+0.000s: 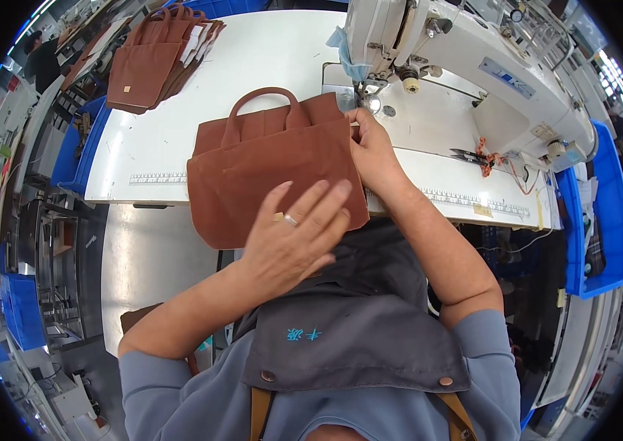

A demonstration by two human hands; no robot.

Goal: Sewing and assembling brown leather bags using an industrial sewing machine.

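Observation:
A reddish-brown handbag piece (252, 173) with a looped handle lies over the front edge of the white sewing table, its lower part hanging toward my lap. My right hand (374, 151) grips its upper right edge close to the sewing machine's needle area; the thumb and some fingers are partly hidden by the bag. Across the lower front of the bag, my left hand (300, 231) is spread with fingers apart, a ring on one finger. The white sewing machine (473, 55) stands just beyond the bag's right corner, with a light blue cloth (350, 55) hanging at its head.
A stack of similar brown bags (151, 70) lies at the table's far left. Black thread snips (469, 156) and orange thread (489, 158) rest by the machine. Blue bins stand at the right (609, 213) and left (83, 147). Printed rulers (157, 178) run along the table's front edge.

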